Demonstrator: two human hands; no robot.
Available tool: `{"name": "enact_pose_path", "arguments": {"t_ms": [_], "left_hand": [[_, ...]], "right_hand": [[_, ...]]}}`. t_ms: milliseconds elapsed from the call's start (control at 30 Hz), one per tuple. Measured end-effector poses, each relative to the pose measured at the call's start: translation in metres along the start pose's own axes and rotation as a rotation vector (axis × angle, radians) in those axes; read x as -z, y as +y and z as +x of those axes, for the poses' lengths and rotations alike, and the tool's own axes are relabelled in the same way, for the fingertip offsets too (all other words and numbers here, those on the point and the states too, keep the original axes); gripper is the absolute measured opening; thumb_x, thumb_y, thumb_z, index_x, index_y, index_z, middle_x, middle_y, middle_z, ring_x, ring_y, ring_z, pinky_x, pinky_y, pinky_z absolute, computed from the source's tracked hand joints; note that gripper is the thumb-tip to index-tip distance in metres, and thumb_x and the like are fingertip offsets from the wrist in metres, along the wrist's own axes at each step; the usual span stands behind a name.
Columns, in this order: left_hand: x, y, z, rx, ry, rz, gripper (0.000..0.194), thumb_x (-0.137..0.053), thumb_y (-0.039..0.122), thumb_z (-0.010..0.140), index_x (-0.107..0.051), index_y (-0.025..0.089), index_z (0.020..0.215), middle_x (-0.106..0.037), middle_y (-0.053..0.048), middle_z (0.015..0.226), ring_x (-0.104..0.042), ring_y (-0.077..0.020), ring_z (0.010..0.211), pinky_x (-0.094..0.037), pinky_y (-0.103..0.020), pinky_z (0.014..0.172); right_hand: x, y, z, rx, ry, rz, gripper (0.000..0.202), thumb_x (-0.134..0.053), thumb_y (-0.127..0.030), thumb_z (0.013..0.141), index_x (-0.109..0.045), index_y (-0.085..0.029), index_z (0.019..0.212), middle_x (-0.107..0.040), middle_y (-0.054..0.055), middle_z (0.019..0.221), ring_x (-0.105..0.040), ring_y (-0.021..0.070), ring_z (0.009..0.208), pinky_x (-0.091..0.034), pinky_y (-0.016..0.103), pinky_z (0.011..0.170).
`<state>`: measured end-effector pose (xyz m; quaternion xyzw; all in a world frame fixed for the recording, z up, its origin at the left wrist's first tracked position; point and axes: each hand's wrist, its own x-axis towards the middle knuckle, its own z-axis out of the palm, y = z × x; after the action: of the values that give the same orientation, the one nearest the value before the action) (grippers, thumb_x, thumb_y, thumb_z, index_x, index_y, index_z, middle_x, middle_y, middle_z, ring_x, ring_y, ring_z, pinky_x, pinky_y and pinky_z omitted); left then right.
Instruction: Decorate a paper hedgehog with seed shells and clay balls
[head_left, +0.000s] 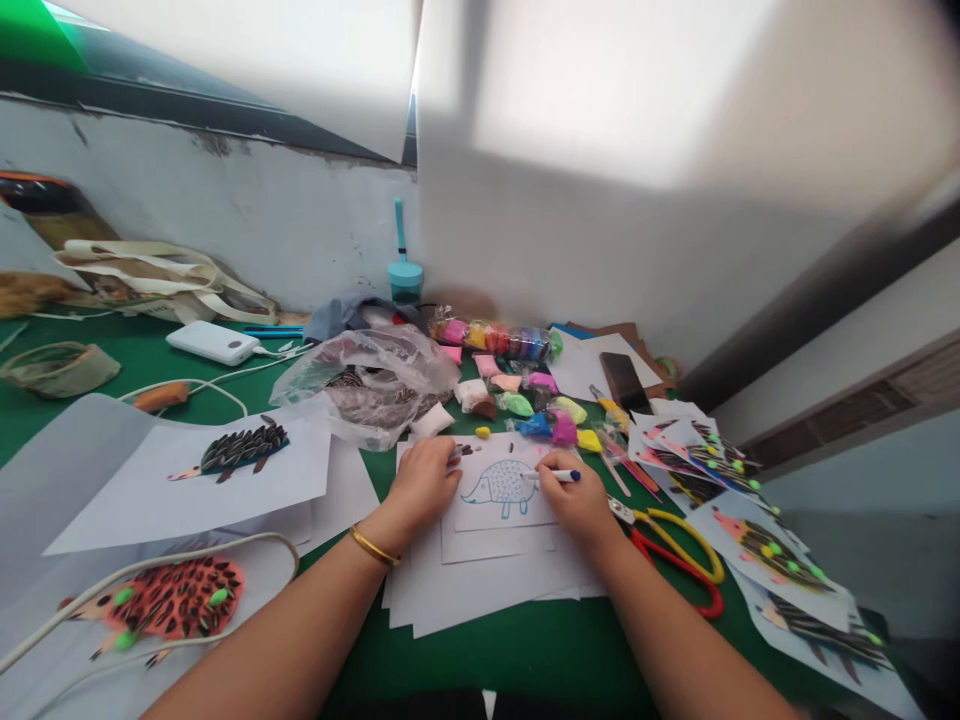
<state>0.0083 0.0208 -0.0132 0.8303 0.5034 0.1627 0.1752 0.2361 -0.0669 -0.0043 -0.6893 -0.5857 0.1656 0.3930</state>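
In the head view, a sheet of white paper [480,515] bears a blue outline drawing of a hedgehog [506,485], its back filled with small marks. My right hand [574,492] grips a white marker pen [559,476] with a dark blue end, its tip on or just above the hedgehog's back. At the sheet's left edge rests my left hand [427,478], fingers curled; a small greyish thing shows at its fingertips, too small to name. Small dark pieces and a yellow lump of clay [482,432] lie by the sheet's top edge. More white sheets lie beneath it.
Colourful clay packets [534,426] and a plastic bag [367,385] of dark seeds lie beyond the paper. Scissors [679,550] sit beside my right forearm. Seed-covered hedgehog pictures lie on both sides. A white cable [247,540] crosses the left side, near a power bank [212,343].
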Motion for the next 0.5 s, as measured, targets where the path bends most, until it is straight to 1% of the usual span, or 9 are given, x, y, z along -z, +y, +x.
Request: {"name": "enact_pose_path", "arguments": {"t_ms": [267, 500], "left_hand": [[-0.0023, -0.0019, 0.0000, -0.017, 0.019, 0.004, 0.007, -0.061, 0.019, 0.079, -0.054, 0.021, 0.080, -0.066, -0.006, 0.095, -0.058, -0.0233, 0.094, -0.040, -0.033, 0.078], [-0.0024, -0.0024, 0.0001, -0.017, 0.021, 0.003, 0.008, -0.062, 0.019, 0.079, -0.054, 0.020, 0.079, -0.066, -0.005, 0.093, -0.059, -0.0233, 0.093, -0.040, -0.033, 0.077]], "right_hand": [[0.0022, -0.0011, -0.0005, -0.010, 0.035, 0.008, 0.016, -0.049, -0.028, 0.080, -0.059, -0.021, 0.069, -0.061, 0.000, 0.070, -0.057, 0.0179, 0.071, -0.040, 0.028, 0.067], [0.0009, -0.0009, -0.0003, -0.040, 0.004, -0.014, 0.015, -0.050, -0.027, 0.078, -0.060, -0.021, 0.067, -0.062, 0.000, 0.068, -0.057, 0.0178, 0.069, -0.040, 0.028, 0.065]]}}
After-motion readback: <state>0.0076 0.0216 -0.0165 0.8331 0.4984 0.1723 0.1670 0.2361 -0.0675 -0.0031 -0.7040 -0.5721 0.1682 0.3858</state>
